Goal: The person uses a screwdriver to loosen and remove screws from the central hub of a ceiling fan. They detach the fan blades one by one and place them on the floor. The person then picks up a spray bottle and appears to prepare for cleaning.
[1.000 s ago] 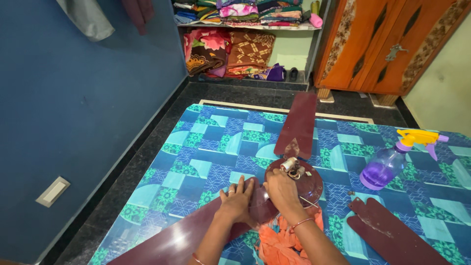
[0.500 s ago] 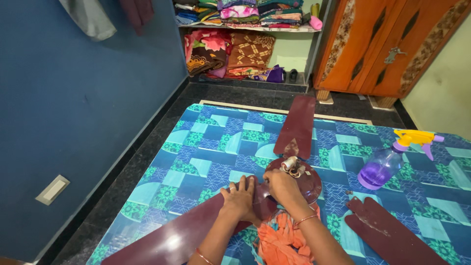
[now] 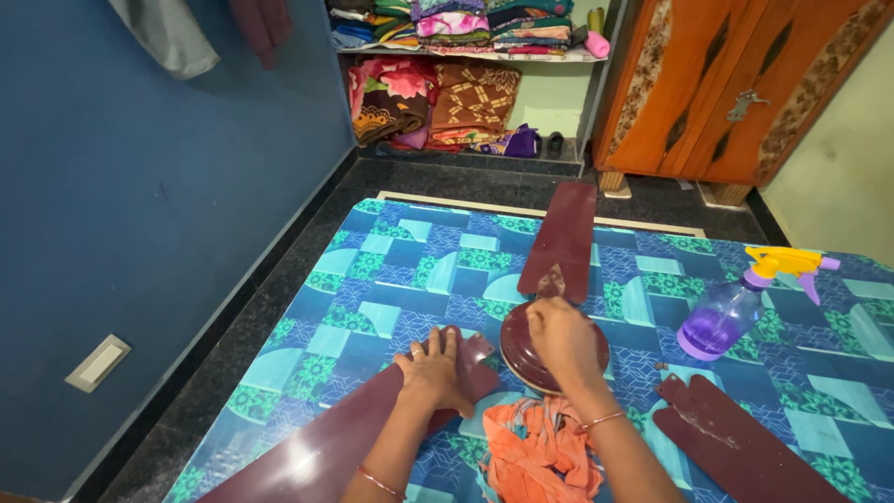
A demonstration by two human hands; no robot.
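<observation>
bright, even daylight | soft shadows | glare on fan blade [image 3: 307,456] | sharp

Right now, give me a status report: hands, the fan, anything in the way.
Left hand flat on near fan blade. Right hand over fan motor hub, grip hidden. Orange cloth beside hub, loose blade and spray bottle at right.

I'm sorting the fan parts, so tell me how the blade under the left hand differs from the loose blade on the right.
The blade under the left hand is pressed flat by the left hand, its end beside the motor hub; the loose blade lies apart and untouched. The first looks glossy, the loose one scuffed and dull. Both are maroon and lie flat on the patterned bedsheet.
</observation>
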